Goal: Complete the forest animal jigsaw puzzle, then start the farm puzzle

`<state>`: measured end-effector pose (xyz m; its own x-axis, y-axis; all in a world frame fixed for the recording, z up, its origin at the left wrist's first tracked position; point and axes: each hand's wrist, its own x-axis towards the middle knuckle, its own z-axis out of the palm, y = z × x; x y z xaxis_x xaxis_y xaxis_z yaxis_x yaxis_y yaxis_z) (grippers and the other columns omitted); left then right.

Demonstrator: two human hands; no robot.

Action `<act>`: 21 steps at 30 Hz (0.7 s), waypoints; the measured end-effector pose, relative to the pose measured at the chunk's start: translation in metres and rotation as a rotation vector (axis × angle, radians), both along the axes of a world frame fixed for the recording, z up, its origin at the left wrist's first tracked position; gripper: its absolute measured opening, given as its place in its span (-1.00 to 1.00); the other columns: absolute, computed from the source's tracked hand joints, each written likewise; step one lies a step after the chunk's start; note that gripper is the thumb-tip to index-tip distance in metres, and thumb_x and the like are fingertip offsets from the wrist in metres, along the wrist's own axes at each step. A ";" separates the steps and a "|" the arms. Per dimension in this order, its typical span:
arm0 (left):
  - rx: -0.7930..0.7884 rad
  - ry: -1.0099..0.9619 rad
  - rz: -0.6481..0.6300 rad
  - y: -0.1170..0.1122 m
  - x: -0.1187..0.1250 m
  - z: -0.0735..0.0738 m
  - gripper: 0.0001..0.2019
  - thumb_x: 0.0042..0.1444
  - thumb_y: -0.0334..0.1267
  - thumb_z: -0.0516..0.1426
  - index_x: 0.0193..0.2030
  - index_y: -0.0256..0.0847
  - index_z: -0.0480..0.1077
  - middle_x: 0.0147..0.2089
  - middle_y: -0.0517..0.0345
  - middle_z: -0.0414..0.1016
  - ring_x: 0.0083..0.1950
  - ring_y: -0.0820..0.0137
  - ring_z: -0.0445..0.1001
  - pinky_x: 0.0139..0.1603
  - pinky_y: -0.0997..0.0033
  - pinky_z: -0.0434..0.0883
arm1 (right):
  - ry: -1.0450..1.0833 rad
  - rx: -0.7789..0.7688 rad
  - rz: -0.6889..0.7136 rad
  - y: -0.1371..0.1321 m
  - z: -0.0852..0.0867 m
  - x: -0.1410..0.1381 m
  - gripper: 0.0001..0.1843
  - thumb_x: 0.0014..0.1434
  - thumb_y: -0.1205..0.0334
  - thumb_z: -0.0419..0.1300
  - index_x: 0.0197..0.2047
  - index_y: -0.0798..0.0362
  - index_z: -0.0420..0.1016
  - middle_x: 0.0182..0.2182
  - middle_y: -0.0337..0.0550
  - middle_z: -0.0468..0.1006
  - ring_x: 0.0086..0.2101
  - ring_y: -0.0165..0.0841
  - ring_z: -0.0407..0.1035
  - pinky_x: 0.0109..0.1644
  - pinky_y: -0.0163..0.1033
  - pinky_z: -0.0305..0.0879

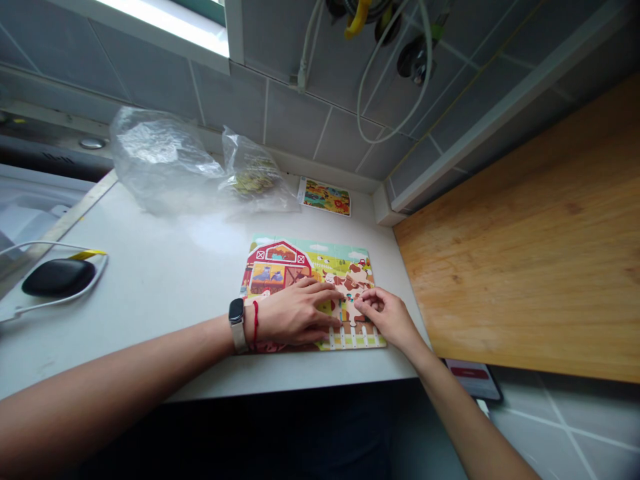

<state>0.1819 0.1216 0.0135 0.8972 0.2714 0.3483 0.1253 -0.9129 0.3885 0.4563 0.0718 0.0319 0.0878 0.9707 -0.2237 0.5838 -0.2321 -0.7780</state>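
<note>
A farm jigsaw puzzle [300,263] with a red barn and cows lies flat on the white countertop [165,287]. My left hand [295,312] rests on its lower middle, fingers stretched out flat and pressing down; a watch and red string are on that wrist. My right hand [387,317] sits at the puzzle's lower right, fingertips curled and pressed onto a piece near the white fence. Whether it grips a loose piece is hidden.
Two crumpled clear plastic bags [165,160] lie at the back, one holding puzzle pieces [250,180]. A small reference picture card [327,197] leans by the wall. A black oval device [59,277] with white cable sits left. A wooden board [540,253] stands right; a phone [473,379] lies below.
</note>
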 end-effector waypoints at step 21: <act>-0.008 0.007 0.009 0.000 0.000 0.000 -0.69 0.43 -0.05 0.18 0.23 0.03 0.56 0.42 -0.10 0.39 0.34 0.01 0.43 0.31 -0.04 0.33 | -0.127 0.056 0.246 0.021 0.019 0.019 -0.72 0.26 -0.02 0.31 -0.21 -0.05 0.78 -0.21 -0.07 0.73 -0.16 -0.15 0.59 -0.04 -0.12 0.46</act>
<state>0.1823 0.1214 0.0130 0.8970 0.2822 0.3402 0.1361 -0.9086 0.3950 0.4753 0.0931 0.0511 -0.1284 0.9768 -0.1717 0.7109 -0.0301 -0.7026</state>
